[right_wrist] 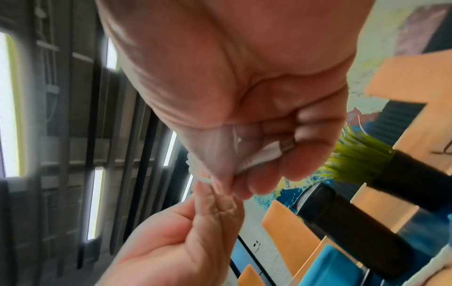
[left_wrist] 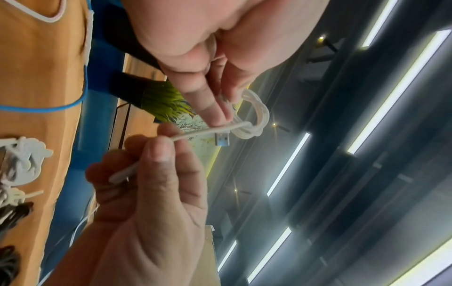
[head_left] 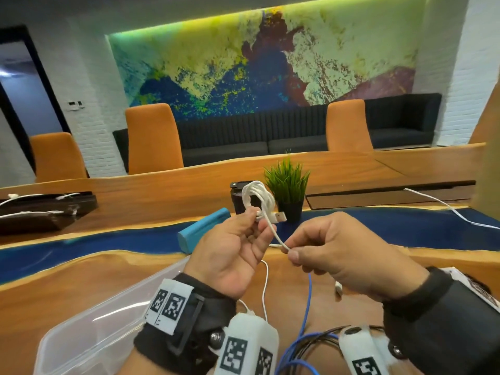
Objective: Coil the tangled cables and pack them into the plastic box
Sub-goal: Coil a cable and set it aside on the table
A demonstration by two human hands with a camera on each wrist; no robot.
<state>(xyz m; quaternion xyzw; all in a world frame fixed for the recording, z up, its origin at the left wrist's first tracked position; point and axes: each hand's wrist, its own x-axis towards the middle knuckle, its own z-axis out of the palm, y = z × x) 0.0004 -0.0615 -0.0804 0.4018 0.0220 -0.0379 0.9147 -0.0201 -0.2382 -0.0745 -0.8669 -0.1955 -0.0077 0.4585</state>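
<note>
Left hand [head_left: 232, 247] pinching a small coil of white cable [head_left: 257, 197] raised above the counter [head_left: 81, 274], right hand [head_left: 338, 250] pinching its loose tail, clear plastic box [head_left: 102, 320] at the counter's near left edge, blue cable [head_left: 307, 315] beside it

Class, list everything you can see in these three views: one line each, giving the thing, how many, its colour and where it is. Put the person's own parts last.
white cable coil: one, white, raised above the table, USB plug sticking out.
plastic box: one, clear, near left on the table.
blue cable: one, blue, loose on the table near the wrists.
black cables: count unclear, black, beside the blue cable.
potted plant: one, green in a black pot, mid-table.
dark cup: one, black, left of the plant.
blue case: one, light blue, lying mid-table.
chairs: three, orange, far side.
sofa: one, dark, under the mural.
table: one, wood with a blue band.
left hand: holds the coil.
right hand: pinches the coil's free end.
</note>
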